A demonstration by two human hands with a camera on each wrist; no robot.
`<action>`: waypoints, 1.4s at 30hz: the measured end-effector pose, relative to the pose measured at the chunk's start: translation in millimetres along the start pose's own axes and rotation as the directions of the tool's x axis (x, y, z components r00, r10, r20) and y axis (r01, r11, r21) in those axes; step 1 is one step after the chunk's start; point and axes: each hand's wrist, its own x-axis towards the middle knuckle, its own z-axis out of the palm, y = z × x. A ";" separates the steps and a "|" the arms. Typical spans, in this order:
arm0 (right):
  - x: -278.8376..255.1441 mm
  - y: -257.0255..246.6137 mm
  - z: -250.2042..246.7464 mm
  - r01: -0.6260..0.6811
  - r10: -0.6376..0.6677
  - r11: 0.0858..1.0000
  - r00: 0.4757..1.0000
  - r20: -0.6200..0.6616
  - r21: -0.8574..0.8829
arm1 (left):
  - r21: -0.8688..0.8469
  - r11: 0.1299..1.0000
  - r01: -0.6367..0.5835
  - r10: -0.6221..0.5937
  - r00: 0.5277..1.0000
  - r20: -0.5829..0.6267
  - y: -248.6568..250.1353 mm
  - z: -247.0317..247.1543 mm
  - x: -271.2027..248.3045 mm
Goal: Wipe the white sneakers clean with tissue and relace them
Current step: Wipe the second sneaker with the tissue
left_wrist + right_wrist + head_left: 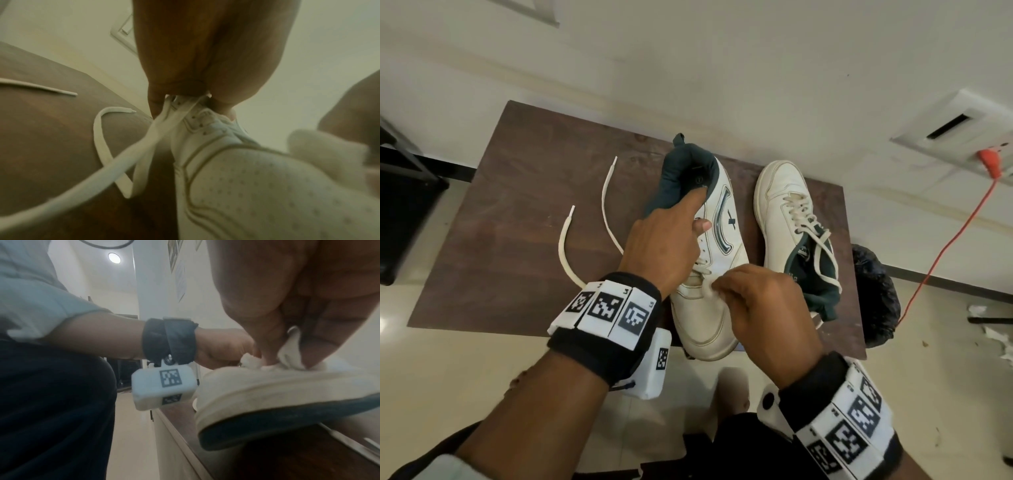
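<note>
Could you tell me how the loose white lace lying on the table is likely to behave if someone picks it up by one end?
The lace lies in loose curves on the table, so it is probably floppy and would dangle rather than hold a shape. It looks flat and thin, so likely very light. Its far end runs under the left hand toward the sneaker, so it may snag.

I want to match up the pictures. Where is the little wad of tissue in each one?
Head view: the tissue is at centre, pinched by the right hand on the held sneaker.
Left wrist view: blurred, at the right edge.
Right wrist view: right of centre, under the fingers.
Shared landmark: the held sneaker's toe.
</note>
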 end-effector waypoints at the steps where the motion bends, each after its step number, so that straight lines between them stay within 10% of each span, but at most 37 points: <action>1: -3.9 -0.4 -1.9 0.013 -0.014 1.000 0.999 0.030 0.012 | 0.007 1.000 0.001 -0.001 1.000 -0.006 -0.3 -1.3 -0.2; 16: 10.1 20.9 -5.5 -0.225 0.276 0.934 0.947 -0.163 0.276 | -0.138 0.979 0.151 -0.144 0.988 0.057 -13.4 -11.0 0.6; 42: -49.7 -16.5 3.7 -0.135 0.165 0.979 0.965 -0.202 0.155 | -0.067 0.989 0.130 -0.131 0.991 -0.009 -4.1 -6.6 -2.8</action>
